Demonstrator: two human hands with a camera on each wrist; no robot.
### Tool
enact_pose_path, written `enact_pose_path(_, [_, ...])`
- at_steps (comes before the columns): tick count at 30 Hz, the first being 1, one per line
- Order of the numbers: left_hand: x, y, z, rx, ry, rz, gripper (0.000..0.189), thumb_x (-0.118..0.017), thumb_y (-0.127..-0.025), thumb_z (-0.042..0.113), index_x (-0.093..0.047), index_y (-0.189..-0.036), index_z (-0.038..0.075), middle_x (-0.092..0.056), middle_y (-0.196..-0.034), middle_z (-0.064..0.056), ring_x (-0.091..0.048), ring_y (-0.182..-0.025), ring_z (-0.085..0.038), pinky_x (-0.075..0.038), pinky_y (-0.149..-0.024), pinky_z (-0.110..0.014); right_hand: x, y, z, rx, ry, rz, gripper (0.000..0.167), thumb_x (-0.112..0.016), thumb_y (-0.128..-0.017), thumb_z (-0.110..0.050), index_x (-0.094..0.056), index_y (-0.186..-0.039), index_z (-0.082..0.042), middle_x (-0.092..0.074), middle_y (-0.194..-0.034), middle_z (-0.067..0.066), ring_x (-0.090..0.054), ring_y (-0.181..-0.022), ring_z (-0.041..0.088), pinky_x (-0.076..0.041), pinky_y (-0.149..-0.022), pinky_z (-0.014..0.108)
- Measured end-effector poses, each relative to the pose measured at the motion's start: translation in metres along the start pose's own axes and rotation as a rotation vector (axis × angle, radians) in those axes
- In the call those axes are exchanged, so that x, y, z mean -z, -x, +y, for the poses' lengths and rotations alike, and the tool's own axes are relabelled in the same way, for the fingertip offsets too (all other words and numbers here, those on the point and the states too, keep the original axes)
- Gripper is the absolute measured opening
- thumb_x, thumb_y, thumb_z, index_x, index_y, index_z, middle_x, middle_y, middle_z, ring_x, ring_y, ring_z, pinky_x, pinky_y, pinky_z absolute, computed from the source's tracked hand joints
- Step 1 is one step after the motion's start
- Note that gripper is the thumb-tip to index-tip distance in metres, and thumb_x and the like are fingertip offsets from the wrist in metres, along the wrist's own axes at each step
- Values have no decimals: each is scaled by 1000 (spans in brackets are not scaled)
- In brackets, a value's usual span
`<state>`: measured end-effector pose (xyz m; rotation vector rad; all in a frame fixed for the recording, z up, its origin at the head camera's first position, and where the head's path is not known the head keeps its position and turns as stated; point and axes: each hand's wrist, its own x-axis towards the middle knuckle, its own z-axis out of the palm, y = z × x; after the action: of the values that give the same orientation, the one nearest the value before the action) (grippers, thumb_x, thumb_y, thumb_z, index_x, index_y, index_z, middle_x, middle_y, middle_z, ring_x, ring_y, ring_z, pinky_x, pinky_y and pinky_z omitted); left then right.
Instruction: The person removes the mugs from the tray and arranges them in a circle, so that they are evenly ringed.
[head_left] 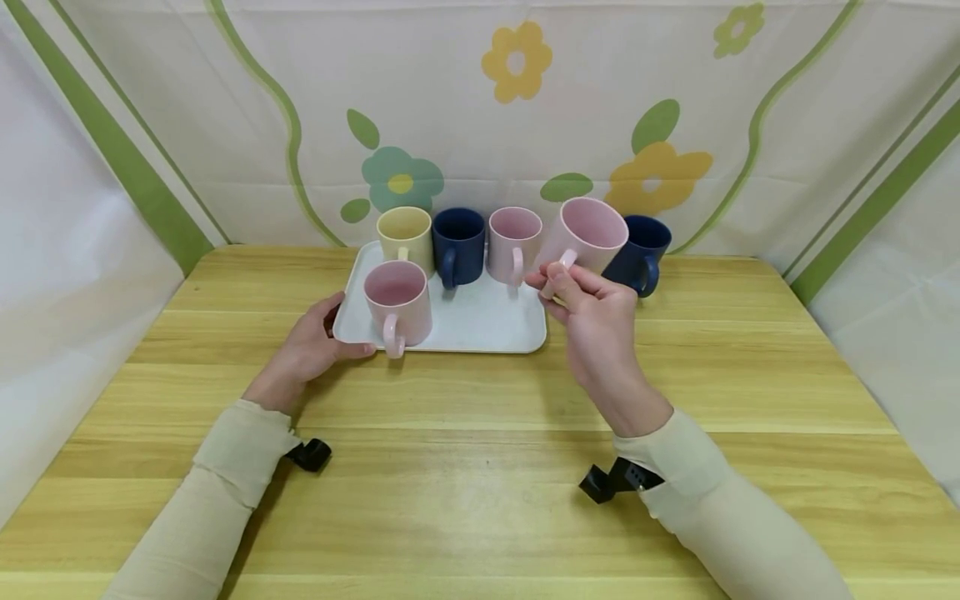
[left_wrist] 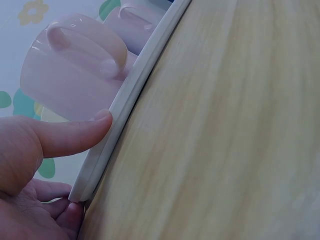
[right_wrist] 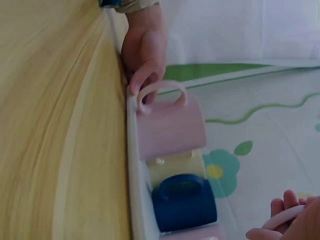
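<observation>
A white tray lies on the table, and my left hand grips its left front corner, thumb on the front rim and fingers around the side. On the tray, a pink mug stands at the front left. Behind it, in a row, are a yellow mug, a navy mug and another pink mug. My right hand pinches the handle of a third pink mug, held tilted above the tray's right back end. In the right wrist view only that mug's handle shows.
On the wooden table, right of the tray, a second navy mug stands partly hidden behind the held mug. A white floral curtain hangs along the back edge.
</observation>
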<state>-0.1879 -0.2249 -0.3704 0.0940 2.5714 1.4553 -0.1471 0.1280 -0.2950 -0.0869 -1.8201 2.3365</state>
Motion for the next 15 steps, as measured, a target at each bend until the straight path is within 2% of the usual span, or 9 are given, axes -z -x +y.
enact_pose_path(6, [-1, 0, 1, 5, 18, -9, 100, -87, -86, 9, -28, -167, 3, -40, -166, -23, -42, -145, -42, -32, -125, -57, 11, -19, 16, -46, -23, 83, 33, -68, -104, -16, -73, -125, 9, -78, -95, 3, -77, -95, 15, -56, -107, 43])
enact_pose_path(11, [-2, 1, 3, 9, 21, -6, 100, -87, -86, 8, -28, -167, 3, -40, -166, -23, -41, -144, -42, -31, -125, -58, 18, -30, 25, -93, -28, 140, 29, -68, -104, -15, -76, -125, 3, -79, -95, 2, -78, -93, 13, -61, -95, 33])
enact_pose_path(15, [-3, 0, 4, 3, 13, -4, 101, -87, -86, 8, -28, -167, 3, -40, -165, -23, -41, -144, -42, -31, -125, -58, 23, -34, 29, -125, -38, 163, 34, -68, -103, -14, -72, -132, 6, -79, -94, 2, -79, -90, 13, -63, -84, 26])
